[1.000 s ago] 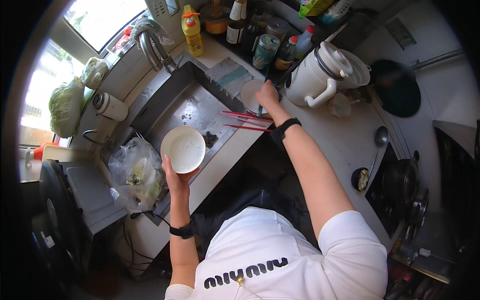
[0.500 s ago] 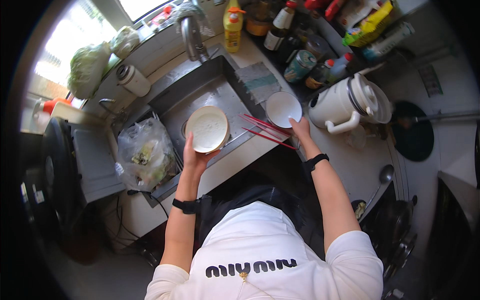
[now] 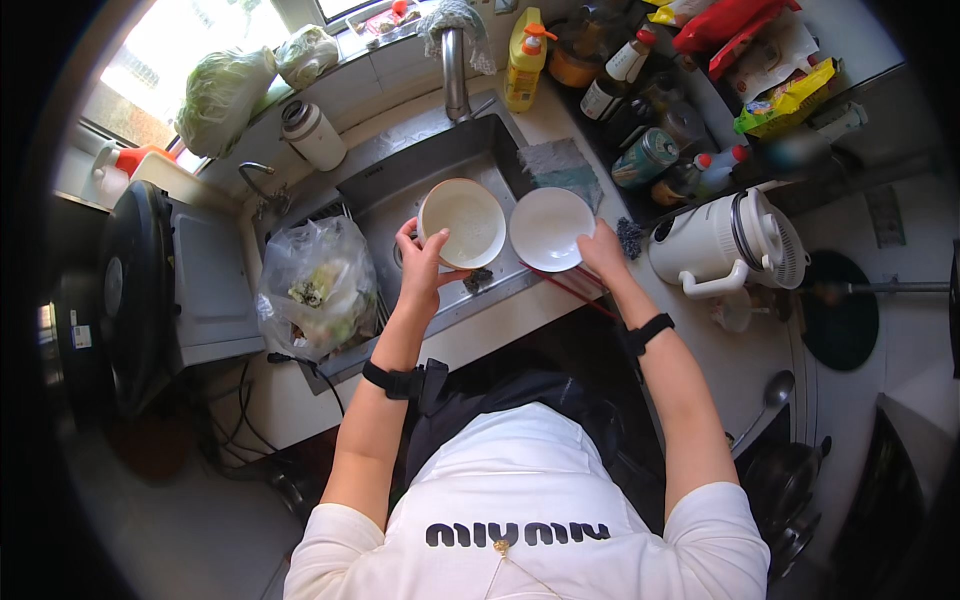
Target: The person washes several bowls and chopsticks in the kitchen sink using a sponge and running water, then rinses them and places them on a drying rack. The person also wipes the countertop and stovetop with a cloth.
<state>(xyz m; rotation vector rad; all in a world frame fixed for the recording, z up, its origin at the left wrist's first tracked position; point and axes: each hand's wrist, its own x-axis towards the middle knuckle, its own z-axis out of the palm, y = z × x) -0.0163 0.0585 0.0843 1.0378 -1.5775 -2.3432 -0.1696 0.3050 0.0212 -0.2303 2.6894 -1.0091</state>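
Observation:
My left hand (image 3: 420, 262) grips a round bowl (image 3: 463, 222) with a pale inside and a tan rim, its thumb over the near edge. The bowl is tilted above the front part of the grey sink (image 3: 395, 190). Close to its right is a white bowl (image 3: 552, 226), pinched at its right edge by my right hand (image 3: 603, 252) over the sink's right side. Red chopsticks (image 3: 575, 287) lie partly hidden below this bowl and my right hand. A dark scrap (image 3: 478, 280) lies at the sink's front edge, just beneath the left bowl.
A plastic bag of vegetable scraps (image 3: 318, 285) sits left of the faucet (image 3: 455, 75). A grey cloth (image 3: 560, 168), a dark scourer (image 3: 630, 238) and a white electric kettle (image 3: 705, 245) are to the right. Behind stand a yellow bottle (image 3: 525, 65) and several sauce bottles.
The left bowl has moved closer to the right bowl, and the whitish contents seen in it earlier no longer show. The right bowl now covers more of the chopsticks. The view has shifted.

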